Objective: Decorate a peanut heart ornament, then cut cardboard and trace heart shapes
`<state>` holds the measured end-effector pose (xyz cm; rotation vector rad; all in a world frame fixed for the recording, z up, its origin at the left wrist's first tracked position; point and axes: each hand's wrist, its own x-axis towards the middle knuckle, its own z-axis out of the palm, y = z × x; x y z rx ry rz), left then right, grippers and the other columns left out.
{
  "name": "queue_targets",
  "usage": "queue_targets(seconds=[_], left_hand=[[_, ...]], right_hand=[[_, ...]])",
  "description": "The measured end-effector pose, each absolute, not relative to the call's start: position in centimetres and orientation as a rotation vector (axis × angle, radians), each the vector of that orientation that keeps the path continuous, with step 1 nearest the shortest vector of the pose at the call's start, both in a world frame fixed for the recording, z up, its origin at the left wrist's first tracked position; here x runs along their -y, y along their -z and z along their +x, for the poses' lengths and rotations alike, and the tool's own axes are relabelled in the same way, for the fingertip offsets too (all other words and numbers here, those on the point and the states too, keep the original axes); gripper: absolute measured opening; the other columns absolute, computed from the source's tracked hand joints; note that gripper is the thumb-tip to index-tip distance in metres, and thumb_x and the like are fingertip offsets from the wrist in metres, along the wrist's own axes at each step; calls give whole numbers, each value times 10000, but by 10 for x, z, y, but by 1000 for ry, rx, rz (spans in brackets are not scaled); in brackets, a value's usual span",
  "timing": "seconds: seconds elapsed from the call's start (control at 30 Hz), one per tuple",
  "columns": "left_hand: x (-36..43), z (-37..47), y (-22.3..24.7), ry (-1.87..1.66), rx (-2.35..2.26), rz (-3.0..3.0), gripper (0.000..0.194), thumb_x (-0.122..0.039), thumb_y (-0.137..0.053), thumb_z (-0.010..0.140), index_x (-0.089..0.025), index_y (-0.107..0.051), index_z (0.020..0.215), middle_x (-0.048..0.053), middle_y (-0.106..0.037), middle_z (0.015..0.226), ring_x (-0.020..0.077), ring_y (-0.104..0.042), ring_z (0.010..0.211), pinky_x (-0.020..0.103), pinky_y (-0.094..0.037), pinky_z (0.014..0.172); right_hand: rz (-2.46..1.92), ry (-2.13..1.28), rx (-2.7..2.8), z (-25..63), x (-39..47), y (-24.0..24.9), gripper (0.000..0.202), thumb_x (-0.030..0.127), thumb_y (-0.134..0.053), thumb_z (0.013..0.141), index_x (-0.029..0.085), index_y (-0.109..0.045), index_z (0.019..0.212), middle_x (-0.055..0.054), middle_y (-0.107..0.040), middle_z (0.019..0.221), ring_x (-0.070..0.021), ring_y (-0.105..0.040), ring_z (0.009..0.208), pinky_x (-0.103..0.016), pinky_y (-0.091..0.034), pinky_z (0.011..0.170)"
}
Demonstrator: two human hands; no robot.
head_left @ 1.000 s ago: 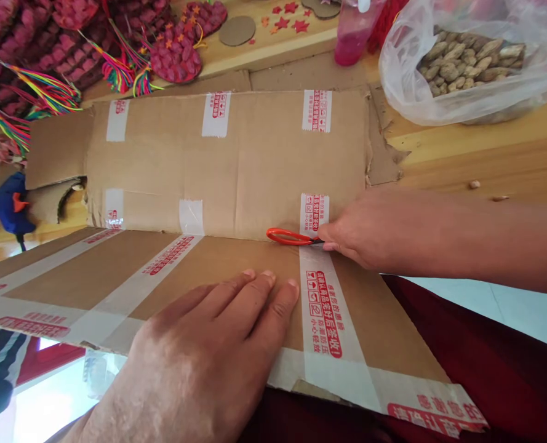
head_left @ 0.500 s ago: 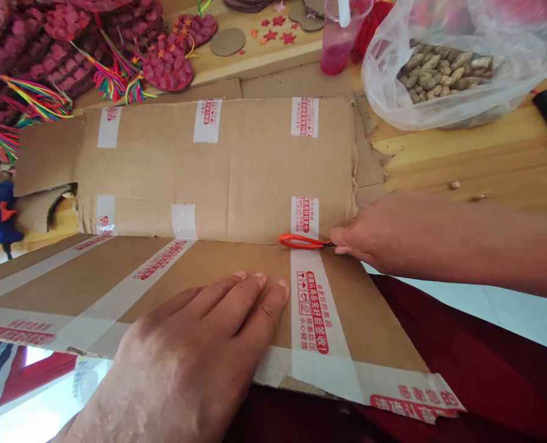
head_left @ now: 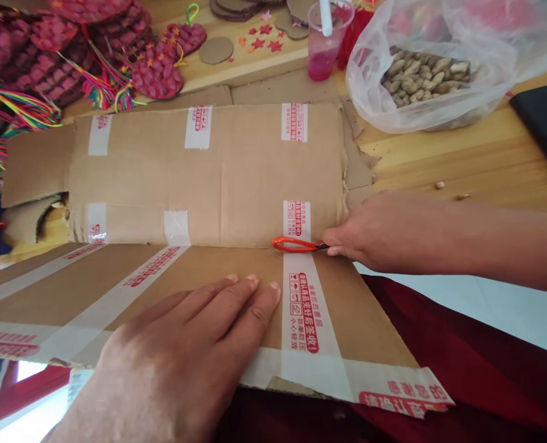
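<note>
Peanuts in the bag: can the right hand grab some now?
Probably, if the right hand puts down the red-handled tool: the bag looks open, and only tabletop and torn cardboard lie between.

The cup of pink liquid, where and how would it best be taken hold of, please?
I would grip the cup around its wall, just below the rim, coming from the near left side. It stands upright and open-topped with liquid inside, so it should be kept level; the plastic bag crowds its right, and a white stick pokes out of the top.
</note>
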<state>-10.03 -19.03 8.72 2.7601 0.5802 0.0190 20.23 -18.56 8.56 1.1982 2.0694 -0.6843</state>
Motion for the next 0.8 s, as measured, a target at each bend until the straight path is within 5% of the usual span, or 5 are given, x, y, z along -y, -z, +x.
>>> queue_targets(seconds=[0.27, 0.57, 0.8], left_hand=[[191, -102, -87, 13, -620, 2685, 561, -159, -361, 963, -259, -465, 1505, 36, -640, 1425, 253, -655, 1246, 381, -581, 995], [189, -102, -86, -24, -582, 2723, 518, -181, -344, 967, -238, -488, 1461, 28, -654, 1406, 252, -674, 1210, 392, -597, 943], [188, -108, -75, -147, -525, 2767, 541, -190, -355, 958, -240, -483, 1481, 30, -676, 1371, 243, -710, 1103, 372, -593, 798]], right_hand=[[1152, 669, -2170, 218, 201, -83, 185, 110, -643, 841, 248, -757, 887, -2, -665, 612, -145, -435, 461, -315, -161, 478], [1298, 811, -2155, 244, 216, -83, 125, 148, -635, 870, 251, -705, 870, 10, -661, 650, -146, -503, 514, -316, -174, 511], [1380, 767, -2063, 256, 227, -83, 153, 159, -578, 871, 256, -696, 872, 5, -637, 624, -131, -421, 494, -293, -139, 530]])
